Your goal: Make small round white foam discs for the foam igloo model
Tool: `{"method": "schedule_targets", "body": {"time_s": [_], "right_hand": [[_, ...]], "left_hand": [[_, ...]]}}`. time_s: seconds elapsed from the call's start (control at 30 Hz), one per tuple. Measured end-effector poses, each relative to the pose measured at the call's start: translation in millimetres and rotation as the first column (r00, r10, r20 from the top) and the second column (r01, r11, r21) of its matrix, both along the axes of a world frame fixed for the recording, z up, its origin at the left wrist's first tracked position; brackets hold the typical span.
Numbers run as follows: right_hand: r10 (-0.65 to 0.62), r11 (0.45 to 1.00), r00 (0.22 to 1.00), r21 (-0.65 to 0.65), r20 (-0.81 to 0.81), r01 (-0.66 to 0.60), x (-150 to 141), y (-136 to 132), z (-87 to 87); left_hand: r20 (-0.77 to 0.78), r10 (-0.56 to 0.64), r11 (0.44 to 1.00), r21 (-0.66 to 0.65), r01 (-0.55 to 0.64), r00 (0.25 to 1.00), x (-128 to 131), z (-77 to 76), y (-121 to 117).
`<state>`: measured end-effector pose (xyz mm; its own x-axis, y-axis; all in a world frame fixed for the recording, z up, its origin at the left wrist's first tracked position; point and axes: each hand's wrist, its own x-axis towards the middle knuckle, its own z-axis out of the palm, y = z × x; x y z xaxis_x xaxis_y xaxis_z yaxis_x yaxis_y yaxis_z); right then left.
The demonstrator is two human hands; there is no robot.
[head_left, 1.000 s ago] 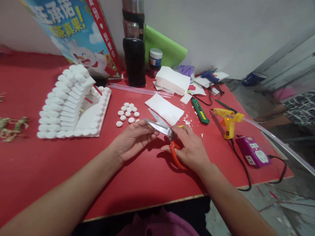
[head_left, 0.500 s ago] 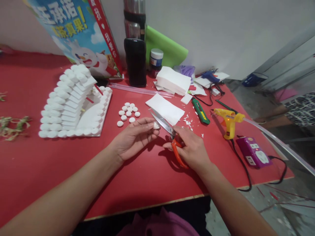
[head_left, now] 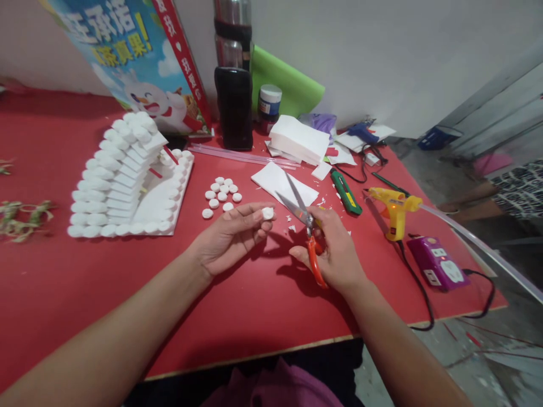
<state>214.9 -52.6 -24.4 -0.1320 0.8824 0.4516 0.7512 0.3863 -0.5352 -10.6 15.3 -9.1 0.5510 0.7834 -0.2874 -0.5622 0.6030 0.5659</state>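
Note:
Between the thumb and fingers of my left hand (head_left: 231,234) is a small white foam piece (head_left: 267,213), roughly round. My right hand (head_left: 337,249) grips orange-handled scissors (head_left: 313,254), their blades parted and pointing away to the upper left, a little apart from the piece. Several round white discs (head_left: 221,196) lie on the table just beyond my left hand. Behind the scissors rests a white foam sheet (head_left: 285,183), with white scraps (head_left: 292,228) scattered near it. To the left stands a white model (head_left: 108,181) with stacked discs and steps.
A green utility knife (head_left: 346,193), a yellow glue gun (head_left: 394,210) and a purple power socket (head_left: 436,263) are on the right of the red table (head_left: 237,322). Along the back stand a black phone (head_left: 234,107), a jar (head_left: 270,102) and a white stack (head_left: 300,139). Another person's leg shows at far right.
The scissors have moved right, away from the white foam piece, and their blades have parted. Fresh scraps lie below them. My left hand has stayed nearly in place.

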Motion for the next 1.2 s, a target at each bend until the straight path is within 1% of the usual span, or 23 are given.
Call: {"method": "schedule_targets", "body": {"time_s": [0.07, 0.17, 0.33, 0.43, 0.53, 0.67, 0.87, 1.0, 1.2], "right_hand": [[0.04, 0.999, 0.999, -0.032, 0.022, -0.04, -1.7, 1.0, 0.3], [0.068, 0.997, 0.997, -0.051, 0.046, -0.066, -4.1, 2.1, 0.1], [0.08, 0.996, 0.994, -0.039, 0.078, -0.078, -6.6, 1.8, -2.4], [0.078, 0.996, 0.993, -0.039, 0.086, -0.075, -7.2, 1.6, -3.4], [0.076, 0.997, 0.993, -0.033, 0.091, -0.074, -7.3, 2.1, -2.9], [0.067, 0.997, 0.992, -0.046, 0.103, -0.062, -6.9, 2.6, -2.0], [0.035, 0.999, 0.99, -0.042, 0.136, -0.03, -5.8, 1.5, -4.5], [0.022, 0.999, 0.987, -0.034, 0.157, -0.017, -5.4, 0.4, -5.9], [-0.003, 1.0, 0.982, -0.007, 0.191, 0.004, -7.7, -1.0, -2.5]], "left_hand": [[0.024, -0.016, 0.999, 0.035, 0.015, 1.0, -0.3, -1.0, 0.1], [0.034, -0.032, 0.996, 0.087, 0.029, 0.999, -0.2, -2.4, 0.4], [0.027, 0.005, 0.995, 0.1, -0.008, 1.0, 1.5, -5.5, 0.2], [-0.013, 0.049, 0.995, 0.086, -0.047, 0.999, 3.0, -7.6, -0.5], [-0.028, 0.066, 0.992, 0.112, -0.062, 0.997, 4.0, -8.7, -1.1], [-0.023, 0.054, 0.986, 0.161, -0.05, 0.998, 3.7, -8.0, -1.2], [-0.044, 0.035, 0.99, 0.138, -0.028, 0.998, 3.4, -3.8, 0.3], [-0.007, 0.019, 0.99, 0.14, -0.018, 1.0, 4.4, -1.4, 0.6], [-0.007, 0.015, 0.988, 0.154, -0.014, 1.0, 4.1, -3.3, 1.3]]}}
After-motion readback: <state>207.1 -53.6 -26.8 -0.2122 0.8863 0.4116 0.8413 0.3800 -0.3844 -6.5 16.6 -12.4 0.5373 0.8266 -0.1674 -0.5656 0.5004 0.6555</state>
